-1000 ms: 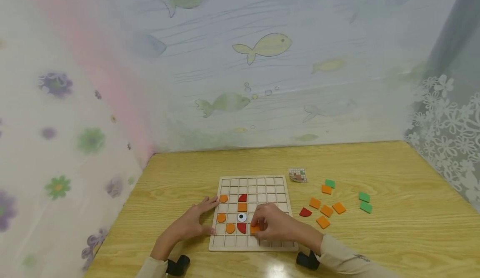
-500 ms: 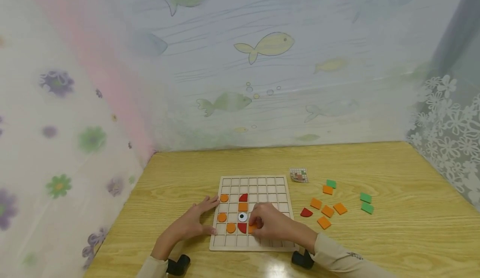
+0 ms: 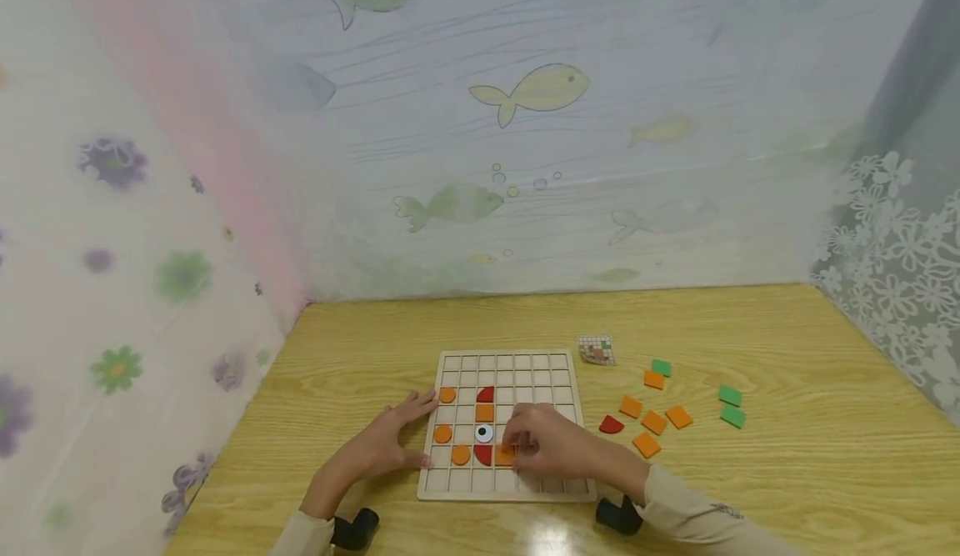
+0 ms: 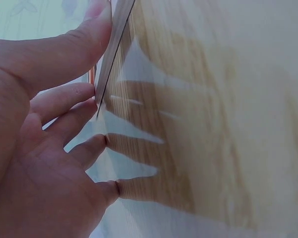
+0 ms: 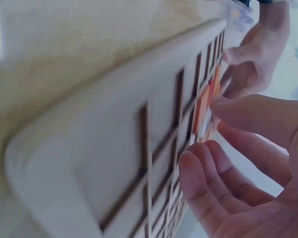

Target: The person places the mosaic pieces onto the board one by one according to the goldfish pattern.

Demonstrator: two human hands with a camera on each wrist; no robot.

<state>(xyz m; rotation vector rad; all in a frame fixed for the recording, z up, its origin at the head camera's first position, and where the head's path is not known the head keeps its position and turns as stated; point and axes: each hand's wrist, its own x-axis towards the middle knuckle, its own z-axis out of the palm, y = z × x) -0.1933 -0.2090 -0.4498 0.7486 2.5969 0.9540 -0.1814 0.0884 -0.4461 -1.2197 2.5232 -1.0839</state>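
Note:
On the table lies a wooden grid board with orange discs, red quarter-circle pieces, an orange square tile and a white eye piece in its cells. My right hand pinches another orange square tile at the cell right of the lower red piece. Its thumb and fingers cover part of that tile; in the right wrist view the curled fingers hover close to the board. At the board's left edge, my left hand rests with fingers and thumb spread, touching the rim.
Right of the board lie loose orange square tiles, green tiles and a red quarter-circle piece. A small pattern card lies behind the board's right corner. Fabric with printed fish hangs behind the table.
My right hand has brought the orange square tile slightly left, into line with the cell beside the lower red piece, then shifted a little right. The left hand stays at the board's edge.

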